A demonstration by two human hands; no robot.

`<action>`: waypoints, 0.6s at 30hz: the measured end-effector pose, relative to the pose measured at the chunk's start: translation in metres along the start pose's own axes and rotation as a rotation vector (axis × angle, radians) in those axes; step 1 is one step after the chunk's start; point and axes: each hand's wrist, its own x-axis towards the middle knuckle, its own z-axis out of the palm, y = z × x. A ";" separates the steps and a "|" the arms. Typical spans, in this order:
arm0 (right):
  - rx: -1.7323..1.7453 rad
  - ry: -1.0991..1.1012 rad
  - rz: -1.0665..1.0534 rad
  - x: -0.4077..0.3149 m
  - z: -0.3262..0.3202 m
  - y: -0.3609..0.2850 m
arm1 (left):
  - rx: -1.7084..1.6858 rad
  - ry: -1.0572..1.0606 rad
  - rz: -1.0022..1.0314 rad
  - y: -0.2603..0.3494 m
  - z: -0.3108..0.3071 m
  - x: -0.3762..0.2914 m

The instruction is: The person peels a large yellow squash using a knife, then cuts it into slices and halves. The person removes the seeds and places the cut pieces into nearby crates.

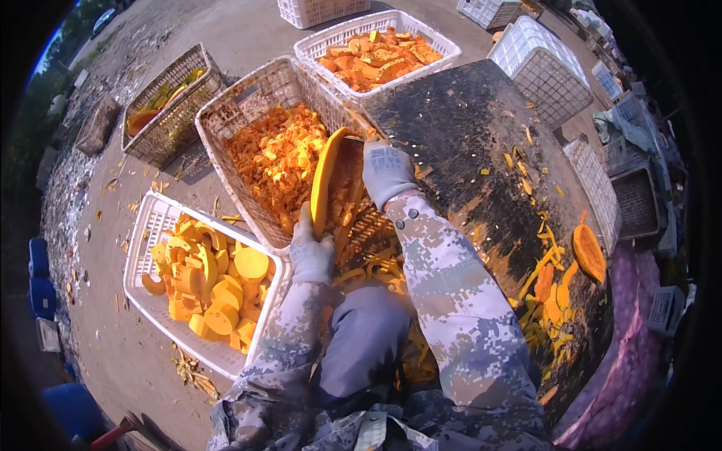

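Observation:
A long half of pumpkin (pixel 322 183) with yellow rind stands tilted at the near right side of a dirty white plastic crate (pixel 211 121). Its hollowed orange inside faces right. My left hand (pixel 313 251), in a grey glove, grips the lower end, thumb on the rind side. Curled at the upper right edge of the half is my right hand (pixel 389 169), in a printed grey glove. Whether its fingers hold a tool or the pumpkin edge is hidden. Stringy orange pumpkin pulp (pixel 276 163) with yellow bits heaps inside the crate.
A white crate (pixel 135 270) of peeled pumpkin chunks (pixel 225 299) stands at lower left. Another (pixel 451 51) at the back holds orange pieces (pixel 383 59). On the dark board (pixel 445 129) at right lie peels (pixel 550 304), seeds and a cut pumpkin piece (pixel 589 251).

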 end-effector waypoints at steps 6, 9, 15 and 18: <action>0.006 -0.001 0.102 -0.004 0.010 -0.007 | 0.045 0.037 0.097 0.000 0.002 -0.004; 0.069 -0.109 0.100 -0.014 0.018 -0.013 | 0.068 0.034 0.083 0.000 0.004 -0.003; 0.048 -0.129 0.045 -0.055 0.027 -0.027 | 0.051 0.043 -0.004 0.004 0.007 0.004; 0.044 -0.148 -0.053 -0.076 0.024 -0.027 | 0.051 0.052 -0.023 0.002 0.008 0.005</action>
